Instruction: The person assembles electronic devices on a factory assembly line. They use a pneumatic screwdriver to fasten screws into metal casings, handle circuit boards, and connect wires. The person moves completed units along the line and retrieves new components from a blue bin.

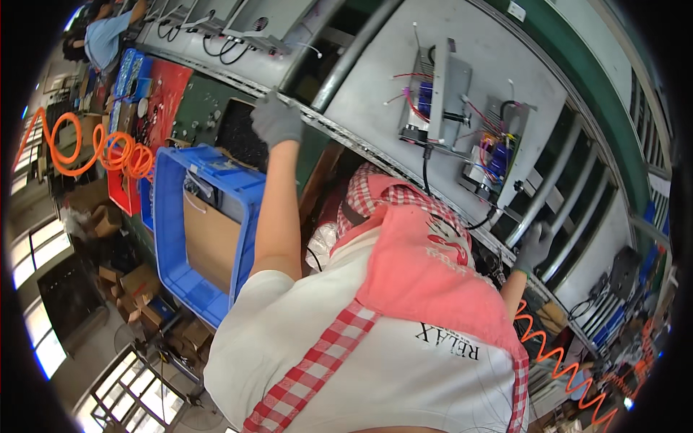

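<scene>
My left hand [277, 120], in a grey glove, is at the near rail [317, 117] of the roller line, beside a black tray of small dark parts [242, 135]. Its fingers look loosely apart, with nothing visible in them. Off to the right, my right hand [535, 247], gloved too, lies over the metal rollers [570, 216] by the same rail. Its fingers are partly bent and no held thing shows. Between the hands, two open metal housings, one farther [455, 94] and one nearer [505, 155], stand on a grey plate [372, 94] with wires and blue components.
A blue crate [167, 216] with cardboard inside stands left of my left arm. Coiled orange air hoses hang at the far left [72, 144] and lower right [552, 353]. More grey housings [267, 25] sit farther up the line. Another person [105, 36] is at the upper left.
</scene>
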Available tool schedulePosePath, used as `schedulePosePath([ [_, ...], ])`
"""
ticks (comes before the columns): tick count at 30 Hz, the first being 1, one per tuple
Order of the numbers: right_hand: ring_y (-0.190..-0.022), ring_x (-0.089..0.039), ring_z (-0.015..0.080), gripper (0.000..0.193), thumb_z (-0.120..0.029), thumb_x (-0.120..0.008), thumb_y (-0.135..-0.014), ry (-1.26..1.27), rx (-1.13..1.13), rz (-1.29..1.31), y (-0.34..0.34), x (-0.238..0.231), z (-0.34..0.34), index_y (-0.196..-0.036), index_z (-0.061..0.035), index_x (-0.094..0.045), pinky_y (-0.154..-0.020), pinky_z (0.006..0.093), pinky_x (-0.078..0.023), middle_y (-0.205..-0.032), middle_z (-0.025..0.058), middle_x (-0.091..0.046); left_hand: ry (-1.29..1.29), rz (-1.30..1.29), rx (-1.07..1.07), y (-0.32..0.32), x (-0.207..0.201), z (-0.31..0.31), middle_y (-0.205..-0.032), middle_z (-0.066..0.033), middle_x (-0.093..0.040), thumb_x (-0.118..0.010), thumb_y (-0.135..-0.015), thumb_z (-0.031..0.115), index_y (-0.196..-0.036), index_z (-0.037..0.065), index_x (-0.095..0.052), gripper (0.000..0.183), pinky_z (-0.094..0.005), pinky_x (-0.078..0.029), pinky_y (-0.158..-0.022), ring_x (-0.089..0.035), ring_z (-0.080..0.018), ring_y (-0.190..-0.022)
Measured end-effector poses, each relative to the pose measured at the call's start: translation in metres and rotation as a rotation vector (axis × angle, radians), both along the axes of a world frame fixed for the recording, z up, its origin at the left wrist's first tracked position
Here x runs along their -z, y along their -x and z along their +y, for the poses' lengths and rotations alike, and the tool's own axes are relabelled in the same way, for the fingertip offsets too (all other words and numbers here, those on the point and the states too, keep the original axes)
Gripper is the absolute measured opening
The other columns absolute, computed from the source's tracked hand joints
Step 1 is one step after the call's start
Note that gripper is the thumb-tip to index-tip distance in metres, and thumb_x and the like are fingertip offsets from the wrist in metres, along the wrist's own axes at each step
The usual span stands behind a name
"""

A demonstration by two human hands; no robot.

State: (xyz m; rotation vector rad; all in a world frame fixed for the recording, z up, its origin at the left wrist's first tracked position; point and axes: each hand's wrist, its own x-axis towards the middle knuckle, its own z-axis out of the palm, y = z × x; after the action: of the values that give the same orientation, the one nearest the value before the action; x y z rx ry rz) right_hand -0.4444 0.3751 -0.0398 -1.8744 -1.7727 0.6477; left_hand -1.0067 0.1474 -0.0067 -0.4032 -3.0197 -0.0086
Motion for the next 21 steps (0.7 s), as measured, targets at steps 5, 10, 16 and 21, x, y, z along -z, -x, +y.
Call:
schedulePosePath([
  [5, -0.109, -0.060, 0.0394, 0.059, -0.046, -0.065, -0.081, 0.671, -0.216, -0.665, -0.020, -0.007, -0.043, -0.121, -0.0033, -0.058, -0.092, 0.0429, -0.047, -0.115, 0.0249, -0.063, 0.236, -0.261, -0.571, 0.050, 0.034, -0.063, -0.130, -0.0163, -0.048, -0.059, -0.085, 0.045, -0.130, 0.014, -0.047, 0.056, -0.0461, -0.048, -0.089, -0.053, -0.0371, -0.115],
  [10, -0.123, -0.051, 0.0304, 0.048, -0.022, -0.051, -0.088, 1.096, -0.514, -0.765, 0.000, -0.005, -0.053, -0.134, -0.0115, -0.049, -0.108, 0.0421, -0.036, -0.140, 0.0144, -0.046, -0.015, -0.407, -0.655, 0.078, 0.090, -0.087, -0.134, -0.0218, -0.041, -0.052, -0.092, 0.037, -0.131, 0.010, -0.041, 0.049, -0.0507, -0.049, -0.089, -0.054, -0.0439, -0.115],
  [16, -0.094, -0.064, 0.0328, 0.041, -0.019, -0.066, -0.080, 1.335, -0.070, -0.421, -0.080, 0.103, -0.038, -0.120, -0.0143, -0.056, -0.084, 0.0475, -0.052, -0.102, 0.0149, -0.063, 0.000, -0.368, -0.440, 0.087, 0.109, -0.106, -0.114, -0.0263, -0.060, -0.045, -0.096, 0.027, -0.117, 0.004, -0.045, 0.031, -0.0486, -0.051, -0.088, -0.062, -0.0402, -0.106],
  [21, -0.056, -0.060, 0.0312, 0.026, -0.014, -0.065, -0.079, 1.487, 0.254, -0.033, -0.078, 0.093, -0.031, -0.104, -0.0119, -0.059, -0.049, 0.0441, -0.053, -0.073, 0.0109, -0.059, 0.369, -0.408, -0.217, 0.109, 0.115, -0.125, -0.117, -0.0201, -0.062, -0.048, -0.094, 0.022, -0.117, 0.004, -0.053, 0.030, -0.0437, -0.051, -0.090, -0.061, -0.0376, -0.108],
])
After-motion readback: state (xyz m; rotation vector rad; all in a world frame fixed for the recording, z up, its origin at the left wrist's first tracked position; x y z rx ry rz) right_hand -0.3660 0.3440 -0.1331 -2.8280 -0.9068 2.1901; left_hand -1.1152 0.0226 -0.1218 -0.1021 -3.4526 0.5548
